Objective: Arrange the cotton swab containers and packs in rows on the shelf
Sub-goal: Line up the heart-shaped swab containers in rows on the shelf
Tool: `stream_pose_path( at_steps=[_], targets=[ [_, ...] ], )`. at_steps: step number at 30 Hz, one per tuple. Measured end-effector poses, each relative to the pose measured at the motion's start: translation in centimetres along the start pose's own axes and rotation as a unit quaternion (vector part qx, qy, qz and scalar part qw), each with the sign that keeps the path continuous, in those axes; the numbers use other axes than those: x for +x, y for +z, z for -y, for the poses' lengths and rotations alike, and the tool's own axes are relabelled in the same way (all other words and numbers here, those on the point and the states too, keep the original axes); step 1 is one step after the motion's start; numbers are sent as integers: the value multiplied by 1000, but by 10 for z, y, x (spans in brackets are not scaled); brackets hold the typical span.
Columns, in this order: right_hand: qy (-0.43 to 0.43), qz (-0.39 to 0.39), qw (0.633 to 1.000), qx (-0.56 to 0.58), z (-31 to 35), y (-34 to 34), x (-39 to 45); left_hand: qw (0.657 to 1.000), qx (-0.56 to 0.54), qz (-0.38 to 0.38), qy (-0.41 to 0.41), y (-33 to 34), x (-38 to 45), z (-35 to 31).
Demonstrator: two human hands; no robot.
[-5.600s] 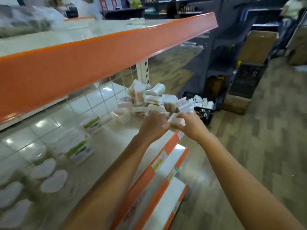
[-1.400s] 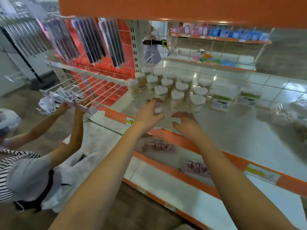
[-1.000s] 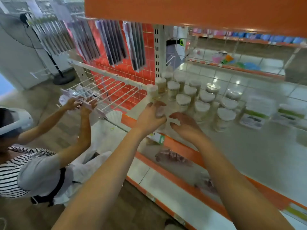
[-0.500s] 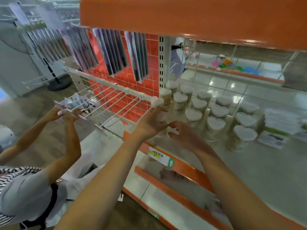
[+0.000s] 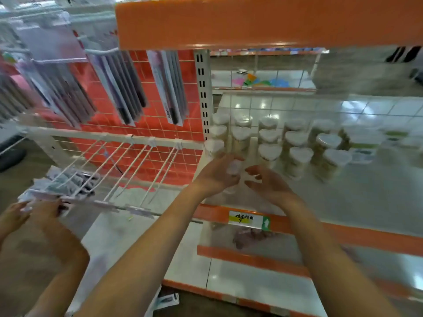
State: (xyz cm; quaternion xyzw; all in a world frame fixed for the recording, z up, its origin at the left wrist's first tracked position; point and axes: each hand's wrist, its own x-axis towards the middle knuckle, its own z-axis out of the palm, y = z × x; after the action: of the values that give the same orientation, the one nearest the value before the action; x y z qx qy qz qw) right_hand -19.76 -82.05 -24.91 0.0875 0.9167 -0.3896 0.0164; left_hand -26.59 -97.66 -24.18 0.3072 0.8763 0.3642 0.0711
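Observation:
Several clear cotton swab containers (image 5: 270, 152) with white heart-shaped lids stand in rows at the left end of the white shelf (image 5: 357, 202). My left hand (image 5: 217, 175) is wrapped around one more such container (image 5: 233, 168), held near the shelf's front left corner. My right hand (image 5: 270, 186) hovers just right of it, fingers spread, holding nothing. Flat swab packs (image 5: 364, 145) with green labels lie to the right of the jars, blurred.
An orange upper shelf edge (image 5: 263, 21) hangs close overhead. Another person's hands (image 5: 34, 211) work at a white wire rack (image 5: 119, 170) on the left, under hanging packaged items (image 5: 119, 92). Lower orange-edged shelves (image 5: 251, 255) sit below.
My view has swung from the pile of packs at the shelf's right end to the jar rows at its left end. My left hand carried a container there; the right hand stays open beside it.

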Motion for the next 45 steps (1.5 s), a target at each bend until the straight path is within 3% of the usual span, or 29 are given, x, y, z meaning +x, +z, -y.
stream_pose_path(
  at_steps=[13, 21, 37, 41, 45],
  targets=[
    [96, -48, 989, 101, 3, 16, -26, 987, -74, 128, 61, -8, 14, -18],
    [77, -50, 993, 80, 4, 4, -20, 981, -152, 114, 40, -19, 22, -33],
    [51, -39, 993, 102, -6, -2, -19, 990, -100, 92, 27, -20, 34, -23],
    [32, -93, 979, 181, -4, -5, -22, 986, -155, 50, 24, -28, 33, -30],
    [27, -115, 933, 339, -1, -8, -23, 968, -250, 21, 27, -37, 33, -35]
  ],
)
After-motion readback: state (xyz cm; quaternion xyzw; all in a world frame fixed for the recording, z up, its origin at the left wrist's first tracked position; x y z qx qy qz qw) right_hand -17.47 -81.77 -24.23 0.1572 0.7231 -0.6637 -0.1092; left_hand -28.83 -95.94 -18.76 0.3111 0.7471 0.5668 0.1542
